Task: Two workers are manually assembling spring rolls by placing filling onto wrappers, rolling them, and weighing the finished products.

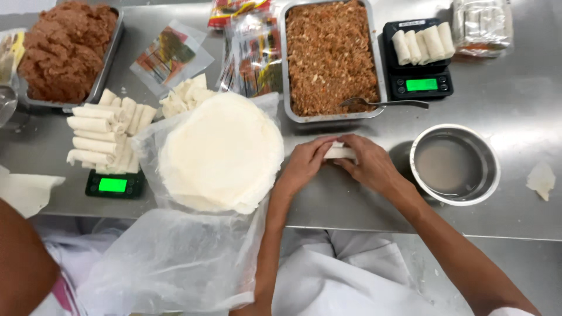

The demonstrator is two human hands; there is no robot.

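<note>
Hands (336, 164) hold roll (339, 153), axis left-right.

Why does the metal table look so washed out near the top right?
Head view: overhead light glares off the steel table, paling it; the hands and roll stay fairly sharp; the water bowl casts a soft shadow leftward; edges are slightly soft.

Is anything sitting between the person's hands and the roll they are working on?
Nothing visible does. Both the left hand and right hand already touch the white roll, which lies on the steel table below the filling tray.
</note>
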